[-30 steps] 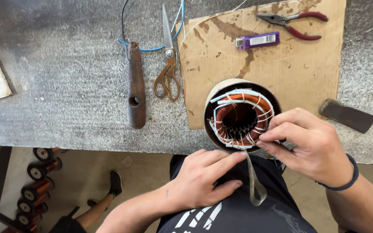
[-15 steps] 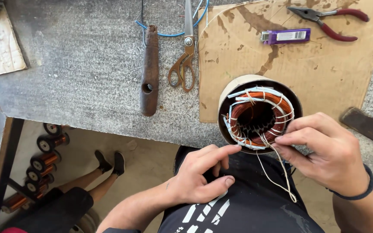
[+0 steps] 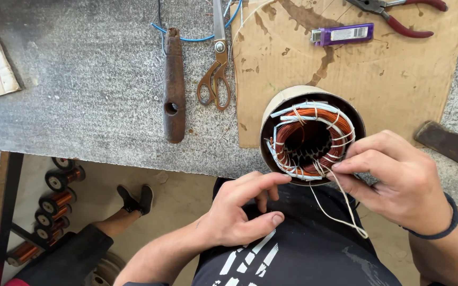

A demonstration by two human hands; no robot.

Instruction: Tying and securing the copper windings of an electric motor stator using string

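One head-worn camera looks steeply down, close above the near edge of the grey table (image 3: pixel 80 106), taking in both hands, the lap and the floor below.

The scene was bright and evenly lit, as by soft daylight, with no harsh glare. The grey table top (image 3: pixel 80 106) showed its grain clearly, and shadows were short and faint: a thin dark edge lay under the scissors (image 3: pixel 216 74) and beside the wooden handle (image 3: pixel 174 85). The hollow of the wound copper coil (image 3: pixel 311 140) fell into deep shade. The floor below the table edge looked dimmer and slightly soft. Focus was sharp across the middle; both hands showed no motion blur. Straight edges bent a little toward the corners, a wide-lens effect.
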